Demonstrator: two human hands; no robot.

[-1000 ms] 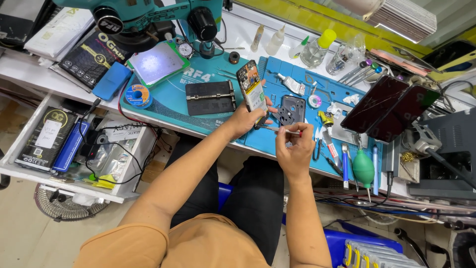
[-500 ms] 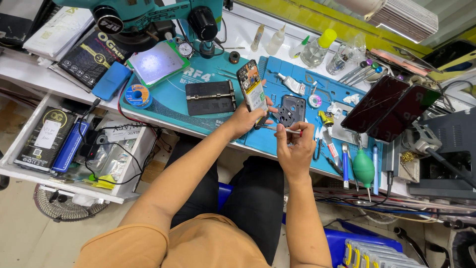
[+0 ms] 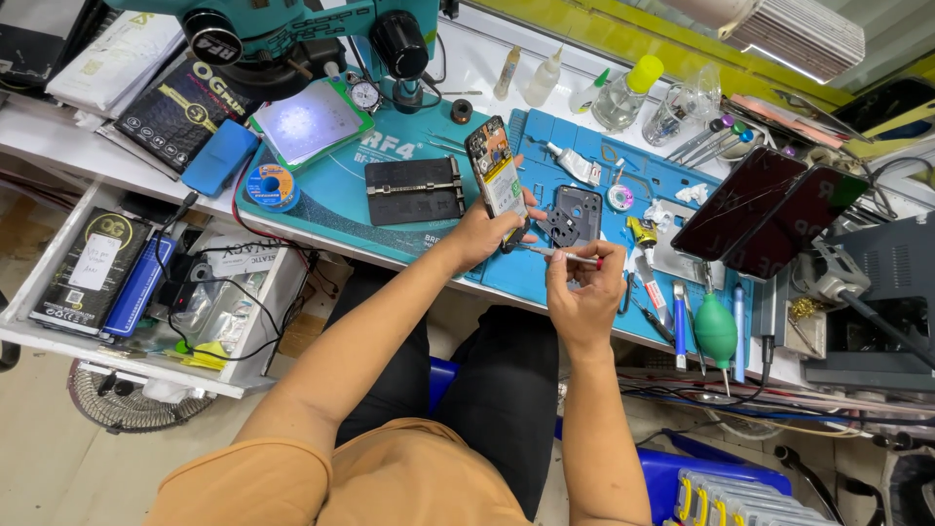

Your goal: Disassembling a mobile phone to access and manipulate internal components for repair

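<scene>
Two hands work near the middle of what we see, but we begin at the far left, where an open drawer (image 3: 58,336) holds a flat black box (image 3: 88,273), a blue bar-shaped device (image 3: 138,287) and loose black cables. Above it, on the bench (image 3: 117,166), lie a blue case (image 3: 220,156), a roll of solder wire (image 3: 272,185) and a lit white pad (image 3: 310,125) under the teal microscope (image 3: 292,29). Further right, a black rectangular holder (image 3: 413,191) rests on the teal mat (image 3: 341,209).

Next comes our left hand (image 3: 484,234), closed around the lower end of an opened phone (image 3: 495,175), which stands tilted with its circuit board and battery facing us. Just right of it a dark back cover (image 3: 575,216) lies flat on the blue mat (image 3: 584,156). Our right hand (image 3: 582,292) pinches a thin tool with a red tip (image 3: 565,255), whose metal point reaches toward the phone's bottom edge; whether it touches, we cannot tell.

To the right lie tweezers and pens, a green air blower (image 3: 717,331), and two dark cracked screens (image 3: 769,209) leaning side by side. Small bottles (image 3: 545,76) stand along the back edge.
</scene>
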